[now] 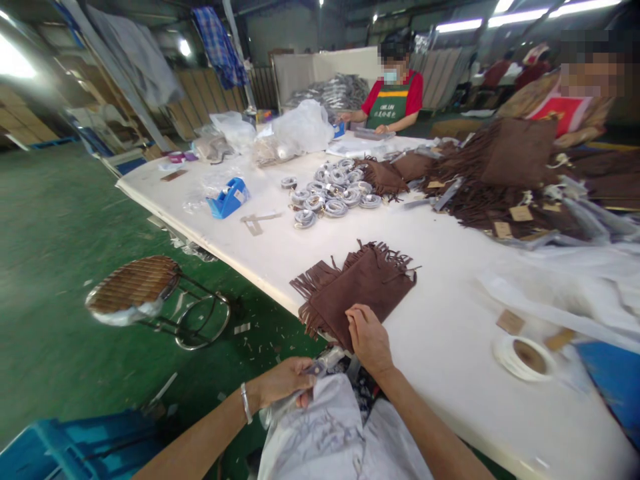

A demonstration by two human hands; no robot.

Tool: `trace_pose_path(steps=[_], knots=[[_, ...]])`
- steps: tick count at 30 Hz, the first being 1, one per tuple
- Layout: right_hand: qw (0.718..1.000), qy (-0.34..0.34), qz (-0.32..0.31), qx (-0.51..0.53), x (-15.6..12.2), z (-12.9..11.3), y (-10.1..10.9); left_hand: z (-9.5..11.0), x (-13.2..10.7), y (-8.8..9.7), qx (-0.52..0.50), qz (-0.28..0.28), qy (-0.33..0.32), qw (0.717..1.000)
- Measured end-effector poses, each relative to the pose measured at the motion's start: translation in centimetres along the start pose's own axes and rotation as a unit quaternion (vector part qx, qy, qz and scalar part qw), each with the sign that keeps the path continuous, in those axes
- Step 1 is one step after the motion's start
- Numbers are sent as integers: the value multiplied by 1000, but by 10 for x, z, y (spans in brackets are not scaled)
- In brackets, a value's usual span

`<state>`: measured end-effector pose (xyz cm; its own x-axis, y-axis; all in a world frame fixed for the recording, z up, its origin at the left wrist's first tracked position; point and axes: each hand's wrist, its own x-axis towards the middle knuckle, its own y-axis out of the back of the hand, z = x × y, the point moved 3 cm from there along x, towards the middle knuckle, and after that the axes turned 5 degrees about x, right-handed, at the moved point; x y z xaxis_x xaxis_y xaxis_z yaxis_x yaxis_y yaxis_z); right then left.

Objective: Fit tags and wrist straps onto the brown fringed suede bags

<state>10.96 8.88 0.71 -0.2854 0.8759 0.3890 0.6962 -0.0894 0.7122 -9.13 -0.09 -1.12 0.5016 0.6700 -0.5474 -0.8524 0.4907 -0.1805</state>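
Brown fringed pouch [363,290] lies flat at the near edge of the white table [440,287], its near-left side jutting past the edge. Right hand [371,341]: forearm angled up and inward from lower right, palm down, fingers bent and close together, tips touching the pouch's near part. Thumb side hidden, so can't tell if it's pinching or just pressing. Left hand [285,383]: lower, off the table edge in front of the body, forearm in from lower left, fingers closed on clear plastic [326,362]; bracelet [246,403] at the wrist. White cloth [325,427] over the lap, just below both hands. Further out: tape roll [506,355] on the right, grey coils [335,208] beyond the pouch, blue tape dispenser [229,199] left of them. Stool [133,285] off the table's left side. Co-worker in green apron [393,107] across the table.
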Motion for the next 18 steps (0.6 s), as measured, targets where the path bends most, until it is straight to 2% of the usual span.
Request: trace_pose_path(steps=[4, 11, 14, 18], knots=[[1000, -3, -2, 6, -1, 0, 0, 13, 12, -7, -4, 12, 3, 1000], [998, -15, 5, 68, 0, 2, -2, 12, 42, -18, 18, 109, 30, 993], [998, -23, 13, 59, 3, -2, 3, 18, 39, -22, 31, 137, 32, 990], [999, -30, 13, 9, -1, -19, 25, 31, 23, -34, 66, 162, 3, 984]])
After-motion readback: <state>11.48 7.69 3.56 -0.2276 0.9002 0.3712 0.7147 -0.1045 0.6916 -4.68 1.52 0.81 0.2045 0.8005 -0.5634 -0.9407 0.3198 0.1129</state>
